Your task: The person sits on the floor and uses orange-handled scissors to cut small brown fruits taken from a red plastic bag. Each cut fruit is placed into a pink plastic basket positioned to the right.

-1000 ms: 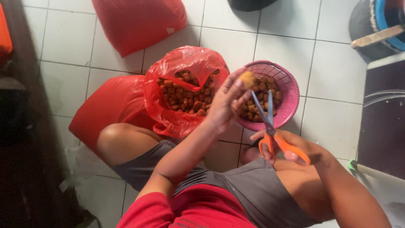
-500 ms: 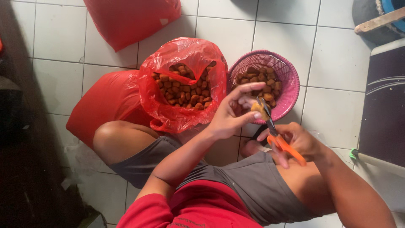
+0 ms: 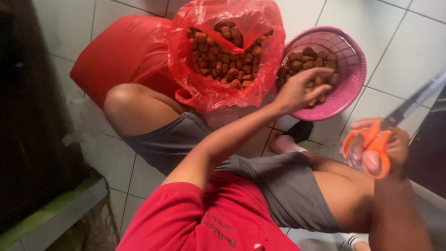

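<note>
While the left hand (image 3: 297, 93) stretches out over the pink basket (image 3: 346, 100), its fingers (image 3: 320, 72) spread loosely, resting on the brown pieces (image 3: 309, 56) heaped inside; whether it has pinched one, I cannot tell. Off to the right of that basket, the right hand (image 3: 388, 148) is clamped through the orange handles of the scissors (image 3: 371, 144), blades angled up and away from the basket, well apart from the left hand. Just left of the basket, touching its rim, the red plastic bag (image 3: 218, 88) gapes open, packed with more brown pieces. Further left of the basket, behind the bag, lies a red sack (image 3: 121, 56). Below the basket, the person's knees in grey shorts (image 3: 283, 186) fold over the white tiled floor (image 3: 399, 42).
</note>
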